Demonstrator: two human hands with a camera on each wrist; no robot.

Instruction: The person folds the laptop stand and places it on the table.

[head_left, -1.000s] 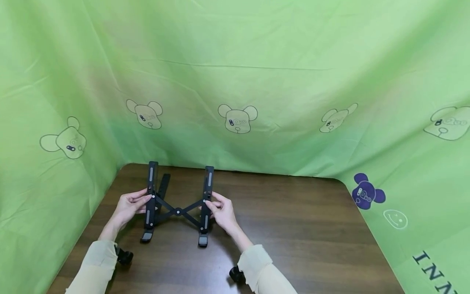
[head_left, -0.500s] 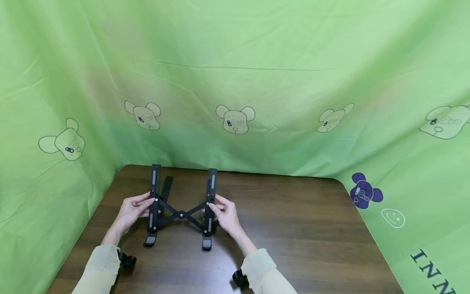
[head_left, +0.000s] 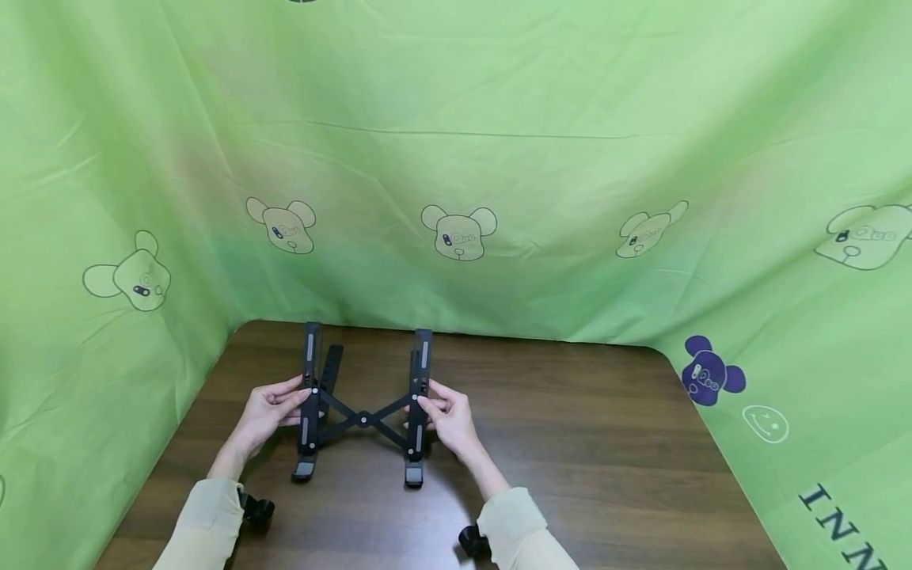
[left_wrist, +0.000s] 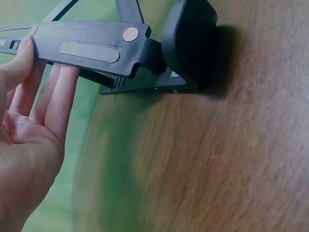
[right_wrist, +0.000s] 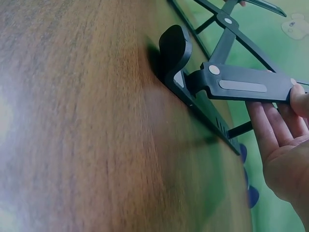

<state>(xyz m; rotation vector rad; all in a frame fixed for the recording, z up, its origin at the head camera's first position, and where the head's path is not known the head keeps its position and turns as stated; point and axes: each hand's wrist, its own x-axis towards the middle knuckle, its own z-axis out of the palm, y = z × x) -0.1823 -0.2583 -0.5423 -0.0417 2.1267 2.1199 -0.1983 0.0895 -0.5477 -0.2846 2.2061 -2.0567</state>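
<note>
A black folding laptop stand (head_left: 364, 419) is spread on the table, its two side rails joined by crossed bars. Grey pads line the rails, and the front ends carry upturned lips. My left hand (head_left: 271, 413) pinches the left rail, thumb on top and fingers beneath it; the left wrist view shows this rail (left_wrist: 91, 48) close up. On the other side my right hand (head_left: 450, 418) grips the right rail (right_wrist: 246, 84) the same way. In both wrist views the rails slope above the base bars, which lie against the wood.
The brown wooden table (head_left: 570, 443) extends to the right and front of the stand. Green curtain (head_left: 456, 158) with bear-head prints hangs behind the table and along both sides. A black wrist-camera mount (head_left: 258, 511) sits by the left cuff.
Both hands and the laptop stand have shifted a little to the right and slightly nearer the front. The grip on each rail looks the same.
</note>
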